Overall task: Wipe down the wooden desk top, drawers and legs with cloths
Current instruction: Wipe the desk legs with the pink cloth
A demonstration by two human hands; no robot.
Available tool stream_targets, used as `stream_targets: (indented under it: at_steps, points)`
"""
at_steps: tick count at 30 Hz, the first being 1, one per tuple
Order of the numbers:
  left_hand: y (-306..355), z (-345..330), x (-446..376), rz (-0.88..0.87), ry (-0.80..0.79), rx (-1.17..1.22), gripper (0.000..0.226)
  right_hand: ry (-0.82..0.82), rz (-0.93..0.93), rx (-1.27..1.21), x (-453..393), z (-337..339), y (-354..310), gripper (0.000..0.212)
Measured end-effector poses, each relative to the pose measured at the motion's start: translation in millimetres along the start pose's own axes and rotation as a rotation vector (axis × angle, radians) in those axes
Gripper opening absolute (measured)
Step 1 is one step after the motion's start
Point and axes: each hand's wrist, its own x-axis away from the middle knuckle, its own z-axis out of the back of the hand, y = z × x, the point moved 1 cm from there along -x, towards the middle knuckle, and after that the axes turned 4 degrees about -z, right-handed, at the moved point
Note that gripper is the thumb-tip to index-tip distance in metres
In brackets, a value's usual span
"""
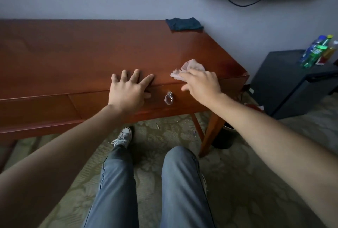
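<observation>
Here the desk [76, 54] ran along the wall, two drawer fronts showing, its left end cut off by the frame. Two cloths lay on its top: a pink cloth [190, 67] at the front edge under the right hand [202, 83], whose fingers pressed it flat, and a dark cloth [183, 24] at the back corner. The left hand [130, 87] rested spread wide on the front edge. One ring pull [168, 98] hung between the hands. Several bottles [319, 50], blurred, stood on a black cabinet [285, 85].
</observation>
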Motion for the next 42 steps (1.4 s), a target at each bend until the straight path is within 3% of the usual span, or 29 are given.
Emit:
stream_targets:
  at_steps: [2, 5, 7, 10, 12, 15, 17, 21, 23, 26, 27, 31, 34, 37, 39, 42]
  points:
    - [1, -4, 0, 0.012, 0.061, -0.003, 0.068, 0.138, -0.048, -0.048, 7, -6, -2, 0.043]
    - [-6, -2, 0, -0.032, 0.074, -0.003, 0.068, 0.061, -0.068, -0.136, 14, -1, -10, 0.045]
    - [-16, -1, 2, -0.090, 0.111, 0.006, 0.070, 0.027, -0.080, -0.272, 23, 8, -6, 0.036]
    - [-34, -9, 4, -0.160, 0.150, -0.028, 0.071, 0.206, -0.206, -0.404, 48, 23, 17, 0.027]
    - [-35, -14, 2, -0.152, 0.121, -0.023, 0.074, 0.374, -0.506, -0.339, 71, 22, 51, 0.022]
    - [-31, -16, -3, -0.085, 0.080, 0.026, 0.074, 0.433, -1.037, -0.439, 84, -1, 97, 0.017]
    - [-30, -18, -2, -0.085, 0.101, 0.028, 0.074, 0.459, -1.158, -0.586, 71, -23, 94, 0.015]
    - [-33, -20, -2, -0.086, 0.127, 0.039, 0.073, 0.540, -1.104, -0.645, 58, -70, 26, 0.010]
    - [-32, -21, -3, -0.089, 0.137, 0.035, 0.073, 0.443, -1.006, -0.557, 74, -88, -9, 0.008]
    - [-33, -23, -4, -0.080, 0.140, 0.026, 0.073, 0.307, -0.761, -0.352, 97, -96, 9, 0.005]
    - [-32, -23, -4, -0.079, 0.131, 0.025, 0.073, 0.259, -0.765, -0.270, 102, -98, 32, 0.007]
    - [-30, -23, -3, -0.073, 0.133, 0.019, 0.073, 0.240, -1.225, -0.230, 99, -89, 105, 0.027]
    - [-31, -23, -3, -0.075, 0.123, 0.017, 0.073, 0.352, -1.319, -0.422, 79, -84, 76, 0.019]
    - [-30, -22, -2, -0.071, 0.124, 0.025, 0.073, 0.362, -1.173, -0.550, 80, -96, 4, 0.021]
    - [-29, -21, -3, -0.061, 0.110, 0.043, 0.073, 0.326, -0.960, -0.597, 91, -100, -36, 0.026]
    - [-30, -21, -2, -0.048, 0.103, 0.053, 0.073, 0.219, -0.764, -0.651, 94, -97, -27, 0.025]
